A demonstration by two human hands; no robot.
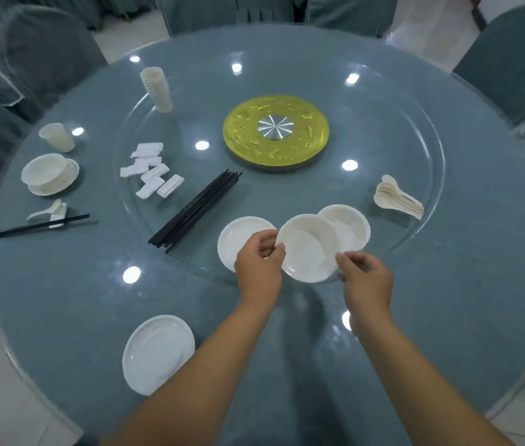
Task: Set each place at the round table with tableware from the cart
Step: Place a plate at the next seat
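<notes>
A white bowl (307, 247) is held tilted above the glass turntable (399, 149). My left hand (259, 262) pinches its left rim and my right hand (364, 272) pinches its right rim. Behind it sits another white bowl (352, 225), and to its left a white plate (238, 236), partly hidden by my left hand. A larger white plate (158, 352) lies on the round table (61, 300) near its front edge. At the far left stands a set place: bowl on saucer (49, 173), cup (57, 136), spoon (47, 212) and chopsticks (37, 226).
On the turntable are a stack of cups (156, 90), several white chopstick rests (151, 173), a bundle of black chopsticks (195, 212), a stack of spoons (397, 201) and a yellow centre disc (275, 133). Covered chairs (509, 59) ring the table.
</notes>
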